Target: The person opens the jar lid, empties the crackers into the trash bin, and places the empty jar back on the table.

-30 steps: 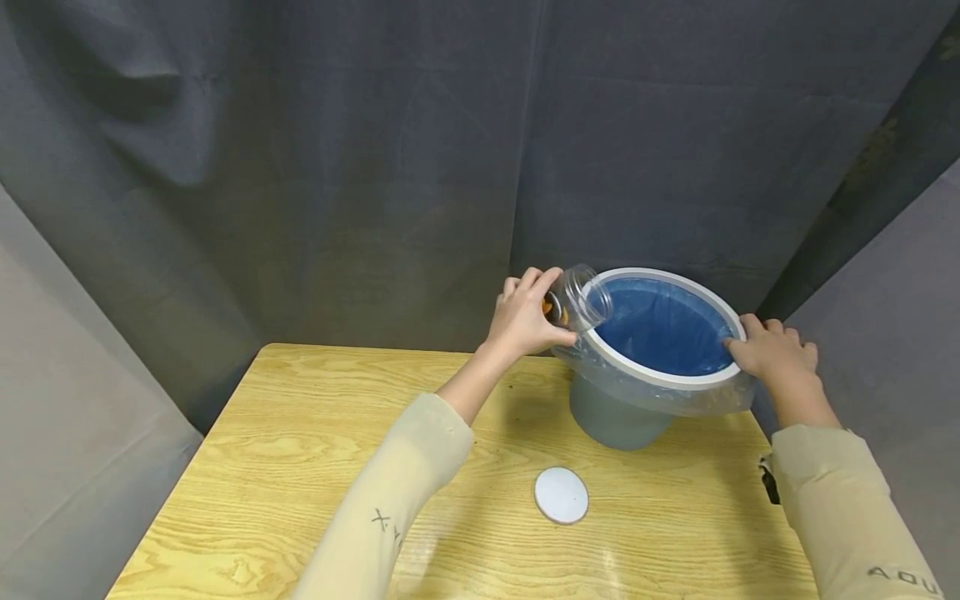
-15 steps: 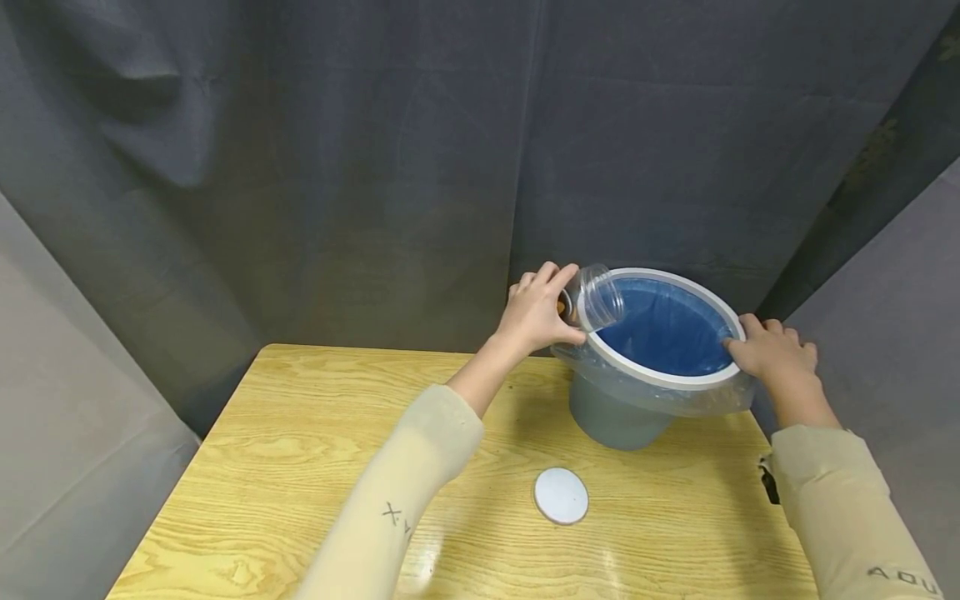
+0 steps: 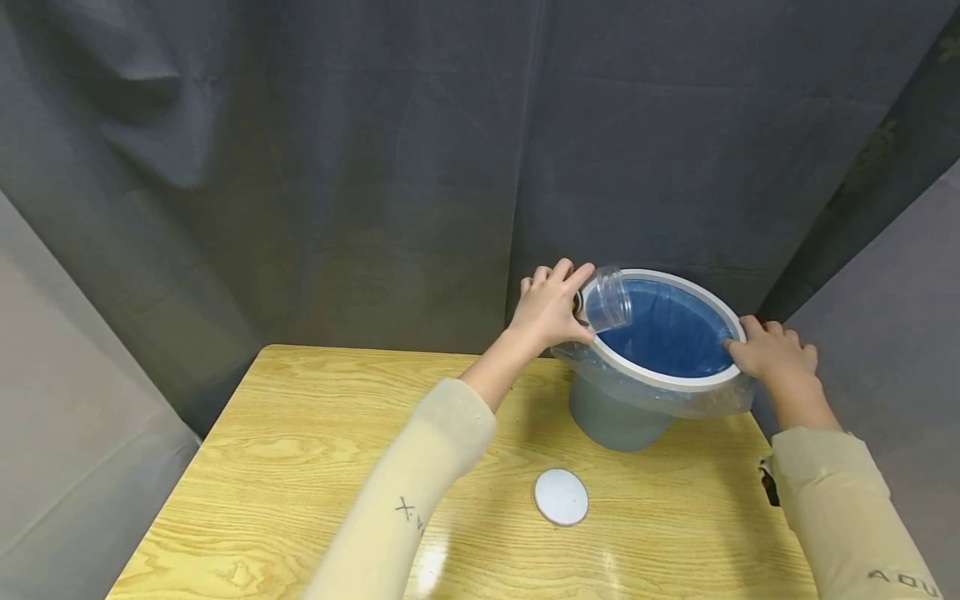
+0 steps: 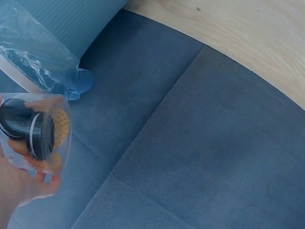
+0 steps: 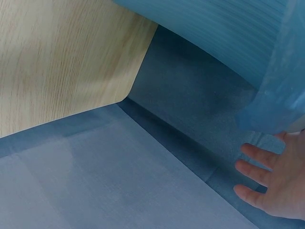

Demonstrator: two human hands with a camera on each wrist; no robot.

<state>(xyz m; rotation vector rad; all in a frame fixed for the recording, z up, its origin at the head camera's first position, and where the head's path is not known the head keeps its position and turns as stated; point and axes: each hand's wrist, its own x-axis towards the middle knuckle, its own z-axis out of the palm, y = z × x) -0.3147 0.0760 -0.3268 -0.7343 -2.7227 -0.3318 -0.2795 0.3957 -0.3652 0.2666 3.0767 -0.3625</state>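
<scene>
My left hand (image 3: pixel 551 308) grips a clear jar (image 3: pixel 611 302) lying on its side, its open mouth over the left rim of a trash can (image 3: pixel 618 429). The left wrist view shows black round pieces (image 4: pixel 43 136) with a pale band and orange-brown crackers (image 4: pixel 62 128) inside the jar's bottom end. A clear bag (image 3: pixel 697 404) lines the can and folds down outside its white rim. At the right rim, my right hand (image 3: pixel 776 354) holds on, thumb inside and other fingers outside. The right wrist view shows those fingers (image 5: pixel 257 171) spread.
A round white lid-like disc (image 3: pixel 561 497) lies on the wooden table (image 3: pixel 337 467), in front of the can. Dark grey curtain (image 3: pixel 375 167) hangs behind the table. Lighter grey cloth (image 3: pixel 877 333) stands along the right side, and the can is near the table's back right corner.
My left hand has moved right with the jar, bringing its mouth farther over the can's opening. The right hand, the can and the white disc have stayed put.
</scene>
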